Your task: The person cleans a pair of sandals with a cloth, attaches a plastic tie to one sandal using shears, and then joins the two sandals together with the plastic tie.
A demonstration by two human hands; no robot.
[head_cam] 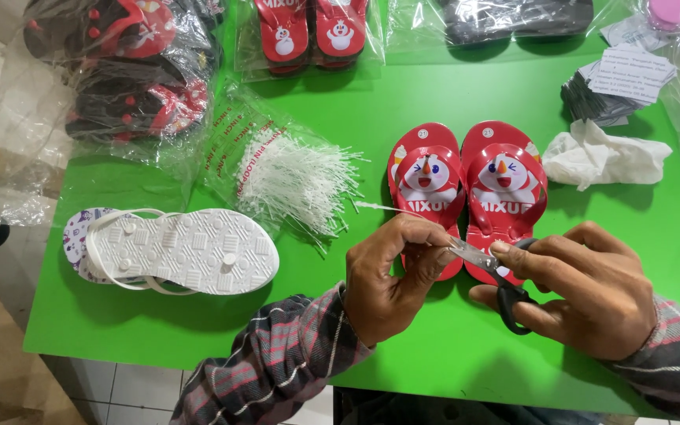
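While pinching thin white plastic loop pin [387,209] leftward of red cartoon-printed rubber sandals [466,189]: left hand [391,275] clamped; right hand [576,287] gripping black-handled scissors [493,271], nearer sandals.

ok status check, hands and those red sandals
Left hand pinching a thin white plastic tie. Right hand on scissors. Red sandals paired, flat beneath. Nothing blocking.

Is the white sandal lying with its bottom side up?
Yes, the white sandal on the green table shows its bumpy sole upward, left of the left hand and right hand with scissors.
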